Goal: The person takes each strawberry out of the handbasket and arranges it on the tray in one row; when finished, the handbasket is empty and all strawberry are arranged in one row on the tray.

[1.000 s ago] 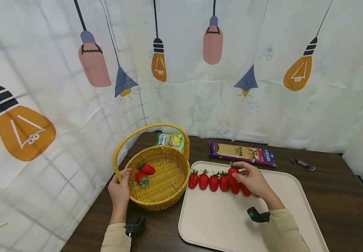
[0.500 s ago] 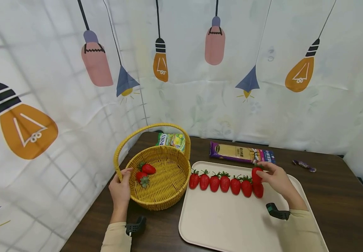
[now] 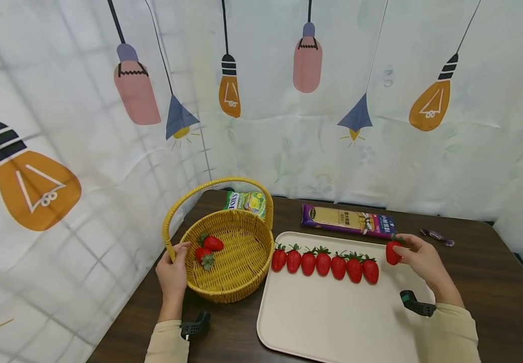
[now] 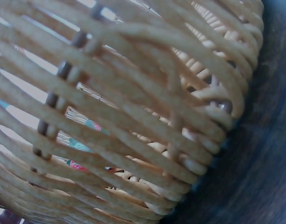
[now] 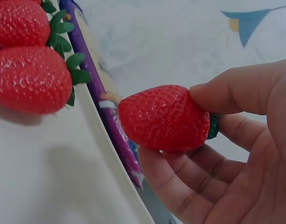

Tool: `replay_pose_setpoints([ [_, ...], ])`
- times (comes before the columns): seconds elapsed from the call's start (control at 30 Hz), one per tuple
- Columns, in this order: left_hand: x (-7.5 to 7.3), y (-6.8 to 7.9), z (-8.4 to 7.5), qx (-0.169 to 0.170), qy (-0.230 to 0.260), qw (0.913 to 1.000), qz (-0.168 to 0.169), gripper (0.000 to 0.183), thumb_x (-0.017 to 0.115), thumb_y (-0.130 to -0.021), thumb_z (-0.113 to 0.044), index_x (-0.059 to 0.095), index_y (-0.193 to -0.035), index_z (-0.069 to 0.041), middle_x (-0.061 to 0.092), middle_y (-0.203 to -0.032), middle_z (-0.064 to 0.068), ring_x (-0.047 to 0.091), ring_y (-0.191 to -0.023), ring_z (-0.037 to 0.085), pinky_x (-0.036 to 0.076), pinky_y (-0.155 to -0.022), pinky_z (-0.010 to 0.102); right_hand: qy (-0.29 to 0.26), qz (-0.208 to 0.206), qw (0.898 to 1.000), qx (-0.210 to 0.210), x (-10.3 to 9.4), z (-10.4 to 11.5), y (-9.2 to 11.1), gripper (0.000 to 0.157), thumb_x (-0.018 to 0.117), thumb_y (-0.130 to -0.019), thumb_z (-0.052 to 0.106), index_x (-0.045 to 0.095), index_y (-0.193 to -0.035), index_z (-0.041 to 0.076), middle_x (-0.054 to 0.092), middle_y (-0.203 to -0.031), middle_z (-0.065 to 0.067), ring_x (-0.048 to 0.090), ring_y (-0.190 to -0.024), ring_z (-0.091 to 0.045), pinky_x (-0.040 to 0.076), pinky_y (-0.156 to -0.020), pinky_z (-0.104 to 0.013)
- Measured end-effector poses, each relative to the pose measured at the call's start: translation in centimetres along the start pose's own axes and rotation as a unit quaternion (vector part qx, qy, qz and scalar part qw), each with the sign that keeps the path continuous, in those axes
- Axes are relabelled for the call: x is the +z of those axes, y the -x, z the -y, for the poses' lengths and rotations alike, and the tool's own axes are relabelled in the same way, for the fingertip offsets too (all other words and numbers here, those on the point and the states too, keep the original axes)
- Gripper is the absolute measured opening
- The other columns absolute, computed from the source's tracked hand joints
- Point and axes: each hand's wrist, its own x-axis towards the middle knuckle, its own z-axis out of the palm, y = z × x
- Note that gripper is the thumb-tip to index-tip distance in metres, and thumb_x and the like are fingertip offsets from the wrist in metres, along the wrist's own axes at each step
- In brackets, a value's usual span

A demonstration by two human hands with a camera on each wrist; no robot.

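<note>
My right hand (image 3: 426, 258) pinches a red strawberry (image 5: 163, 117) between thumb and fingers, over the right end of the beige tray (image 3: 316, 312). To its left, several strawberries (image 3: 323, 262) lie in a row along the tray's far side, leaves pointing away from me. My left hand (image 3: 173, 275) grips the yellow wicker basket (image 3: 234, 252) at its left side, where the tall handle meets the rim. Two strawberries (image 3: 213, 243) rest inside the basket. The left wrist view holds only the basket's woven wall (image 4: 124, 102) and dark table; the left fingers are out of that view.
Behind the basket lies a green FOX'S packet (image 3: 247, 202). A purple noodle packet (image 3: 347, 220) stretches along the tray's back edge, with a small wrapped candy (image 3: 437, 237) to its right. A patterned curtain (image 3: 270, 141) hangs behind the dark wooden table (image 3: 493, 282).
My right hand has carried the strawberry rightward along the row, past its last strawberry. The left hand and the basket have stayed in place.
</note>
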Motion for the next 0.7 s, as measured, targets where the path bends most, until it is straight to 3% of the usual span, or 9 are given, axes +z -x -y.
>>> replay_pose_setpoints([
  [0.1,-0.2,0.2,-0.7,-0.003,0.004,1.0,0.004,0.02,0.062,-0.097,-0.023,0.073,-0.096,-0.007,0.074,-0.096,0.0,0.028,-0.047,0.007,0.03,-0.055,0.029,0.0,-0.003,1.0,0.012,-0.3,-0.5,0.0,0.051,0.053,-0.101,0.027,0.042,-0.14,-0.005,0.048,-0.131,-0.032,0.066,-0.093,-0.025,0.055,-0.079,-0.032],
  [0.3,-0.6,1.2,-3.3,0.0,0.004,0.9998,0.019,0.022,0.059,-0.098,-0.015,0.071,-0.101,0.004,0.058,-0.068,-0.02,0.023,-0.043,0.002,0.028,-0.049,0.027,0.032,0.011,0.999,0.033,-0.7,-1.4,0.1,0.052,0.052,-0.101,0.028,0.042,-0.139,-0.006,0.051,-0.125,-0.03,0.066,-0.089,-0.024,0.054,-0.082,-0.043],
  [0.53,-0.6,1.2,-3.4,-0.001,0.003,0.9998,0.02,0.023,0.059,-0.098,-0.016,0.072,-0.103,0.003,0.053,-0.064,-0.005,0.023,-0.042,0.003,0.028,-0.047,0.027,0.088,0.033,0.995,0.033,-0.9,-1.7,0.0,0.048,0.054,-0.099,0.025,0.046,-0.135,-0.006,0.056,-0.12,-0.03,0.063,-0.086,-0.025,0.05,-0.073,-0.038],
  [0.7,-0.6,1.2,-3.4,0.0,0.003,0.9998,0.022,0.024,0.059,-0.098,-0.016,0.072,-0.104,0.002,0.052,-0.063,-0.008,0.024,-0.043,0.002,0.029,-0.049,0.028,0.096,0.061,0.992,0.054,-1.0,-2.2,-0.2,0.049,0.057,-0.097,0.024,0.046,-0.135,-0.006,0.056,-0.116,-0.029,0.059,-0.085,-0.025,0.05,-0.071,-0.037],
])
